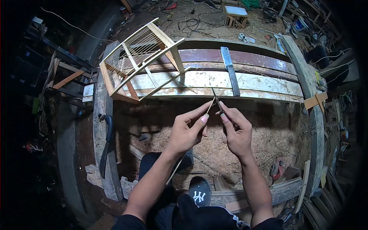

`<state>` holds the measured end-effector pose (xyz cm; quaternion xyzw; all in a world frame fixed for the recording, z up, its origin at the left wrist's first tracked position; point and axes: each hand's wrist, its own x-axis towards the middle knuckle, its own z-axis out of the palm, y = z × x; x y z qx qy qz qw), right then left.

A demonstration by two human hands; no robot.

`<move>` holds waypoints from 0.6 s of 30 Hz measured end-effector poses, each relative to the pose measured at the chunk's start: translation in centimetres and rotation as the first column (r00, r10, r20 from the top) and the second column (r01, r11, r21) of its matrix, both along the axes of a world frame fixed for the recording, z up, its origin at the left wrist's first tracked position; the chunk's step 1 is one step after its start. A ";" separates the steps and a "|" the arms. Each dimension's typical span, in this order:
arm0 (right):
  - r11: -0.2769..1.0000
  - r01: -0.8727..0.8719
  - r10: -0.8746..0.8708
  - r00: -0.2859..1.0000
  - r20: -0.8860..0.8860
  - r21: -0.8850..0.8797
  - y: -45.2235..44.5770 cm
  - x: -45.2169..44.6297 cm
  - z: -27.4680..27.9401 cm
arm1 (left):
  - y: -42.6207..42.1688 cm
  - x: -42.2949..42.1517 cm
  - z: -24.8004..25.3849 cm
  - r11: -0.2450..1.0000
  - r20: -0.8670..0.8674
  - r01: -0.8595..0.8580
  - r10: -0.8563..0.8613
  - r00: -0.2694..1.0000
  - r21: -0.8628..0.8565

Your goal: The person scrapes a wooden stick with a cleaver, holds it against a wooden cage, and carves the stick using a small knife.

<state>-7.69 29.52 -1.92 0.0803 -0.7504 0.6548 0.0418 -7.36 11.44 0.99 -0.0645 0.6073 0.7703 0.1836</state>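
Observation:
My left hand (188, 130) is closed round a thin strip of wood or bamboo (174, 171), whose tail hangs down past my wrist. My right hand (238, 130) pinches a small dark knife (216, 96) with its narrow blade pointing up and away. The blade meets or crosses the strip's upper end; whether they touch I cannot tell. Just beyond my hands, on the bench (199, 79), a partly built wooden cage (163, 35) with thin parallel bars leans at the left. To its right, a long flat metal blade (233, 78) lies across the planks.
A dark-handled curved tool (109, 128) rests on the left beam. A small wooden cross piece (316, 101) sits on the right beam. Shavings (260, 145) cover the ground below my hands. A cap (199, 190) with white letters is near my legs. Cables (195, 23) lie behind the bench.

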 end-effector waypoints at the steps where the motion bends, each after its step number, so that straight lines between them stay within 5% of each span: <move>1: 1.000 0.015 -0.012 0.991 -0.133 0.016 -0.3 0.1 -0.1 | -0.1 0.3 0.0 1.000 -0.001 -0.001 0.001 1.000 -0.003; 8: 0.983 0.020 0.014 0.983 -0.182 0.185 -0.1 1.2 1.5 | -0.2 1.4 0.1 0.997 0.026 -0.048 0.047 0.999 0.052; 13: 0.980 0.017 0.039 0.961 -0.273 0.200 -0.4 1.8 1.1 | -0.4 1.5 0.4 0.968 0.069 -0.013 -0.005 0.998 0.252; 18: 0.976 0.093 -0.035 0.960 -0.278 0.196 -0.3 1.5 0.2 | 0.0 1.7 0.4 0.968 0.113 -0.023 -0.006 0.994 0.250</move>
